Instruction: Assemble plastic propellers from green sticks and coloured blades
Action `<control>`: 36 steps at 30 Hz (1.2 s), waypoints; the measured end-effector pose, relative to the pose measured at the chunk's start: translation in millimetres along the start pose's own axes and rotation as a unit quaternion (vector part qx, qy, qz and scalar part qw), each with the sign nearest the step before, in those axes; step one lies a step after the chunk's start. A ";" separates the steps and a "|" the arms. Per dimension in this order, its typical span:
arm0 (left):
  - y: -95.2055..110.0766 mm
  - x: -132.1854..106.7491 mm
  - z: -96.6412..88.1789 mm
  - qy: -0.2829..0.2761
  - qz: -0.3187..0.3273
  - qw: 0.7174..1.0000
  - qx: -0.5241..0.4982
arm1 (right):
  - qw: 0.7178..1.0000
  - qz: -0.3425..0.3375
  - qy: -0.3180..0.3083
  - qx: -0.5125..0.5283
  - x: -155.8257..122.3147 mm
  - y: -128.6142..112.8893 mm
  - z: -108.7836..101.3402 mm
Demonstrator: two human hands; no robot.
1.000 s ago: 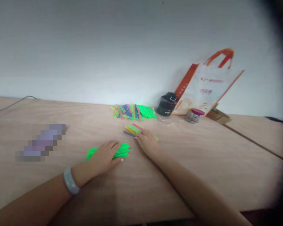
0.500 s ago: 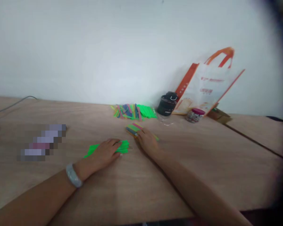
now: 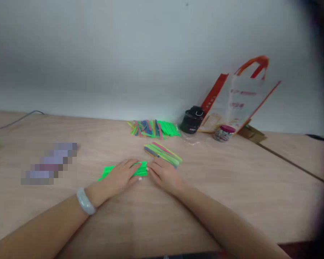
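My left hand [image 3: 124, 174] lies over a bundle of thin bright-green sticks [image 3: 108, 170], its fingers on the far side and its thumb on the near side. At the bundle's right end, my right hand [image 3: 164, 175] has its fingers bent and close together, the fingertips at the stick ends. What lies under its palm is hidden. Just beyond the right hand is a loose pile of flat coloured sticks [image 3: 162, 151], pink, green, yellow and blue. A pale bangle [image 3: 85, 201] circles my left wrist.
Near the wall lie more mixed coloured sticks [image 3: 148, 128] and green ones [image 3: 169, 128]. A black bottle [image 3: 191, 120], a jar with a dark pink lid [image 3: 224, 133] and a white and orange bag [image 3: 237, 97] stand at back right. A blurred-out item [image 3: 50, 163] lies left, a cable [image 3: 24, 117] behind.
My right hand has moved off the coloured pile, nearer and slightly left, to the right end of the green sticks. My left hand has stayed on the green bundle.
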State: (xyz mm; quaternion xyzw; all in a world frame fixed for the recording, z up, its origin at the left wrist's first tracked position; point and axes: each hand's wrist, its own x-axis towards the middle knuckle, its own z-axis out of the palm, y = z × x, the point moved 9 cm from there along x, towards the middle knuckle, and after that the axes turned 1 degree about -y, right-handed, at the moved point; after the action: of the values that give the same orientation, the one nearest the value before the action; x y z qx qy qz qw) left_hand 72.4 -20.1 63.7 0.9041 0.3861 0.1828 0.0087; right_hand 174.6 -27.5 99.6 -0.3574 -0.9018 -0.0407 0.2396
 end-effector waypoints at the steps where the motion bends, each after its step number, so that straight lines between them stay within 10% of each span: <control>1: 5.4 -0.2 -3.2 0.004 0.016 1.000 -0.002 | 0.999 -0.045 0.001 0.008 -2.2 -13.7 -2.2; 10: 62.8 -22.4 -8.9 -0.092 0.124 0.985 -0.080 | 0.944 -0.327 0.046 0.005 -38.5 -98.5 -0.2; 17: 61.3 -28.2 -15.8 -0.097 0.111 0.975 -0.165 | 0.962 -0.266 -0.047 0.023 -35.6 -85.3 9.7; 36: 58.7 -32.9 -12.2 -0.106 0.121 0.978 -0.135 | 0.971 -0.228 -0.028 0.067 -39.1 -71.8 -0.9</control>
State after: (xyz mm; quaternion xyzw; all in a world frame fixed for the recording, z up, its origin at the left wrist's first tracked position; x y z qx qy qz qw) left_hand 88.2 -85.8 73.7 0.9488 0.2429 0.1358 0.1496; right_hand 151.9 -105.4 89.3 -0.1259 -0.9665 -0.0236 0.2224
